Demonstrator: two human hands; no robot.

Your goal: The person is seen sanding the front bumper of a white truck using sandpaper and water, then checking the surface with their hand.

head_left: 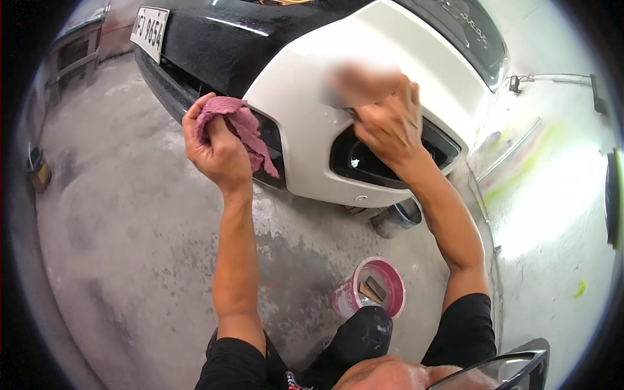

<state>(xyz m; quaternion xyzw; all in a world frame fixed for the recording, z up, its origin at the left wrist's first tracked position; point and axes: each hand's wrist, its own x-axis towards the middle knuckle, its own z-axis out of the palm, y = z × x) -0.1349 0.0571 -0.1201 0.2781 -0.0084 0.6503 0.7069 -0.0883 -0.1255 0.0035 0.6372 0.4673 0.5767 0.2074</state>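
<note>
My left hand (224, 153) is closed round a crumpled mauve cloth (244, 127), part of which hangs down beside the bumper's dark lower trim. To its right, my right hand (390, 127) rests against the white car bumper (305, 91), just above a black recessed vent (348, 153). Its fingers are bent and pressed together. A blurred patch covers their front, and a thin dark edge shows beneath it; I cannot make out what they hold. Small wet-looking spots lie on the white paint near these fingers.
A pink bucket (398, 286) with water and small blocks stands by my knee. Behind it a dark bucket (396, 218) sits under the bumper. A small dark can (39, 170) is at far left, and a pale wall (552, 214) runs along the right.
</note>
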